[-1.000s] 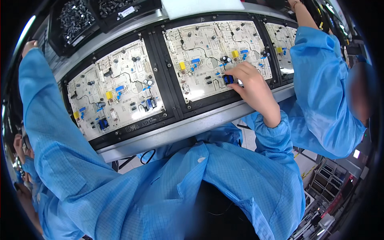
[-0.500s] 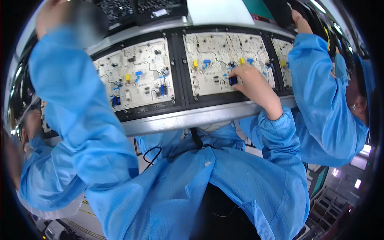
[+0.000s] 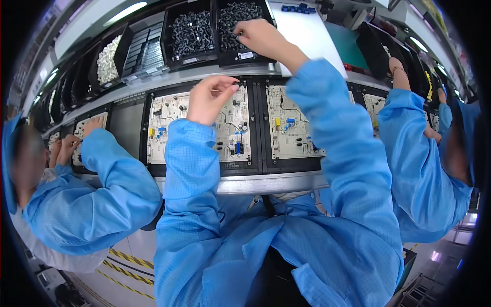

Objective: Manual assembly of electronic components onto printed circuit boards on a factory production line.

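My left hand [image 3: 208, 98] is above the left-hand circuit board [image 3: 173, 135], thumb and forefinger pinched around a small dark electronic component [image 3: 236, 83]. My right hand [image 3: 266, 40] reaches over a black bin [image 3: 245, 56] of small black components. Its fingertips are pinched at the bin's near part; a tiny dark piece seems to show there, too small to name. A second circuit board [image 3: 286, 146] lies to the right, partly covered by my right sleeve. Both pale boards sit in black frames and carry yellow, blue and black parts.
Another bin of black components [image 3: 192, 36], a tray of dark strips [image 3: 146, 46] and a bin of white parts [image 3: 108, 61] line the back. Blue parts [image 3: 298, 8] lie on a white sheet [image 3: 307, 38]. A metal rail [image 3: 276, 183] runs in front; co-workers sit on both sides.
My right hand has left the right board, where it held a dark blue block, and moved up to the bin. My left hand came from the far left to above the left board. The view shifted.
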Motion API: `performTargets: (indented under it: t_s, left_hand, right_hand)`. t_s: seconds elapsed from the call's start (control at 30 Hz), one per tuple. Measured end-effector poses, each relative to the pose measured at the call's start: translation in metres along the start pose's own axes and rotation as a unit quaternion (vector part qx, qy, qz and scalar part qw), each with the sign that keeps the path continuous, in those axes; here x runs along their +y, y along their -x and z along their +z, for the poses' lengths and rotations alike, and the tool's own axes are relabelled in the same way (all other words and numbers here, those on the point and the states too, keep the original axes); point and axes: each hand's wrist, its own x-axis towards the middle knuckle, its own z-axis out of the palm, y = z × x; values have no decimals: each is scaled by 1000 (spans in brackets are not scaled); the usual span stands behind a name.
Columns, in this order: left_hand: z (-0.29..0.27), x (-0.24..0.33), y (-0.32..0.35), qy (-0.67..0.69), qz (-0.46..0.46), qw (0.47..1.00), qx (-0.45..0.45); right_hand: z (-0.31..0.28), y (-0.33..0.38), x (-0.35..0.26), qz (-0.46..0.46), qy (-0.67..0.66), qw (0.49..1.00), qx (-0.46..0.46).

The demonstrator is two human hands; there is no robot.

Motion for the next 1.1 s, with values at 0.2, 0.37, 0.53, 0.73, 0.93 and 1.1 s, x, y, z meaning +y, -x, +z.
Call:
performTargets:
  t_s: [0.2, 0.37, 0.53, 0.73, 0.93, 1.1]
  left_hand:
    - [11, -13, -1, -2, -17, 999, -35]
    - [20, -15, -5, -36, 32, 997, -65]
    - [60, -10, -10, -176, 90, 965, -170]
    - [83, -27, -27, -278, 183, 921, -201]
    - [94, -39, -46, -320, 197, 899, -227]
    - [86, -24, -58, -369, 116, 896, -218]
  right_hand:
    - [68, -48, 32, -52, 144, 988, -17]
    - [56, -53, 21, -147, 183, 970, -63]
    - [61, -47, 49, -123, 169, 978, -10]
    - [-6, -1, 18, -21, -48, 994, 98]
    - [-86, 125, -48, 154, -197, 966, 70]
    - [-72, 232, -29, 202, -191, 952, 129]
